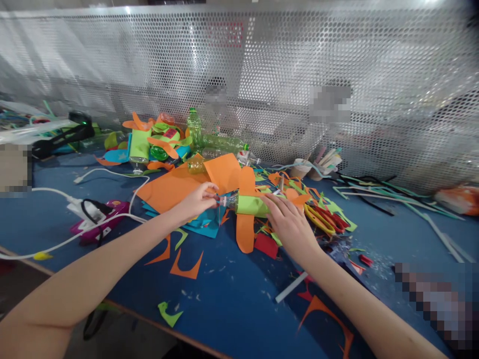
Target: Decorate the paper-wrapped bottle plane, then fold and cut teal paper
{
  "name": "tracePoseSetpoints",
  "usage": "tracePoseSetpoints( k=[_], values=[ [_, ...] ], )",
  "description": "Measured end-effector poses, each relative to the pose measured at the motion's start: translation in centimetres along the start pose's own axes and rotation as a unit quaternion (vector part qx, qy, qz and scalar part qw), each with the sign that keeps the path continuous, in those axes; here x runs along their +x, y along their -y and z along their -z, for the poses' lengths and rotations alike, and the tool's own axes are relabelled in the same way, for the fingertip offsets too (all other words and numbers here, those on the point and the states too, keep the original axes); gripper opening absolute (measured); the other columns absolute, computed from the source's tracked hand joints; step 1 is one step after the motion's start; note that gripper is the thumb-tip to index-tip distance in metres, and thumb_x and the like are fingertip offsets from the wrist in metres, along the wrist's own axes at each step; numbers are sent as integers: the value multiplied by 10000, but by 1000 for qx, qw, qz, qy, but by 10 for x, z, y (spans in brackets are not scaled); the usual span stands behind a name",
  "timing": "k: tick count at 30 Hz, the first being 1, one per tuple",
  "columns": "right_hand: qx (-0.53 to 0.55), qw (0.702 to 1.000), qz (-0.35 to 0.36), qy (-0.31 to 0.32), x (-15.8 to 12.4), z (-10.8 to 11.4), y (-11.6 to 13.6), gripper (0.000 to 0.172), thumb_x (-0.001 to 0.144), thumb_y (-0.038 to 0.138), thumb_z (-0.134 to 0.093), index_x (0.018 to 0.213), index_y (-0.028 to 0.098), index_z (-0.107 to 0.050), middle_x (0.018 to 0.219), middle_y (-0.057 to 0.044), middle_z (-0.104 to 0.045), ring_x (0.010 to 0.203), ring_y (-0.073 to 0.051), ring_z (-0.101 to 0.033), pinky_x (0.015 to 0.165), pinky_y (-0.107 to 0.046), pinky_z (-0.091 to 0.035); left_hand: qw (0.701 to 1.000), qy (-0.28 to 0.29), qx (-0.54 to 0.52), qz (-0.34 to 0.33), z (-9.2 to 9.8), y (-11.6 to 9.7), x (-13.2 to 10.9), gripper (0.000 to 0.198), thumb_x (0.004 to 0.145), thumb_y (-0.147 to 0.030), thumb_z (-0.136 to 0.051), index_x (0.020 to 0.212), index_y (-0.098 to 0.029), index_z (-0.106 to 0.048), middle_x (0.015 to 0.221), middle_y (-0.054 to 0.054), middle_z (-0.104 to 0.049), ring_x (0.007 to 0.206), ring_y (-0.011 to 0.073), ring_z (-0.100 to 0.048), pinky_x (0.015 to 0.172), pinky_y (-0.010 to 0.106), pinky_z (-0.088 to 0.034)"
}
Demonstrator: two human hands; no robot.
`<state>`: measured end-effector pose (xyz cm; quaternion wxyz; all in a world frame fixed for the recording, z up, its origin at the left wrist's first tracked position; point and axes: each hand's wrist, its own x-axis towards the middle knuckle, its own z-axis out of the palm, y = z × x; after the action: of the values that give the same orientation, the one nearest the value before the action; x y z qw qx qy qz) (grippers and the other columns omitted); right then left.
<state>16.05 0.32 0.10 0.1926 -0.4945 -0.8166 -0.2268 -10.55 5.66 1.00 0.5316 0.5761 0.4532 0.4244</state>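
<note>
Sideways, clear bottle [247, 205], green-wrapped, orange-winged

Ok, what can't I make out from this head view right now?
All in the head view.
The bottle: base end under the right hand; mouth end partly covered by the left hand, cap unclear.
The scissors: partly hidden behind the right hand.
Lower right corner and left edge: pixelated patches, contents unreadable.
Behind the perforated screen: too blurred to tell.
</note>
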Motion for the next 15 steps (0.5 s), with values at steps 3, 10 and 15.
tracePoseSetpoints(
  k=[3, 10, 15],
  values=[
    [11, 1000, -6, -10, 1, 1, -1, 413, 942, 198, -390, 1351, 191, -446, 1299, -92, -574, 1190, -241, -496, 962, -402, -413, 999, 14, -40, 16, -1, -3, -2, 295, 732, -171, -607, 988, -206, -466, 848, 28, -654, 786, 155, -662, 810, 340, -505],
    [82, 996, -14, -44, 3, 26, 1, 335, 940, 287, -428, 1245, 184, -520, 1195, -92, -635, 1134, -232, -543, 960, -385, -423, 994, 14, -94, 61, -2, -4, -4, 253, 778, -201, -637, 973, -198, -475, 859, 38, -682, 798, 144, -668, 866, 330, -486],
    [184, 930, -263, -181, 6, 55, -44, 286, 933, 316, -365, 1084, 181, -568, 1022, -118, -662, 949, -245, -616, 835, -433, -490, 993, 11, -96, 72, -2, -4, -5, 209, 800, -202, -622, 966, -197, -495, 882, 43, -679, 792, 140, -667, 850, 320, -491]
  ],
)
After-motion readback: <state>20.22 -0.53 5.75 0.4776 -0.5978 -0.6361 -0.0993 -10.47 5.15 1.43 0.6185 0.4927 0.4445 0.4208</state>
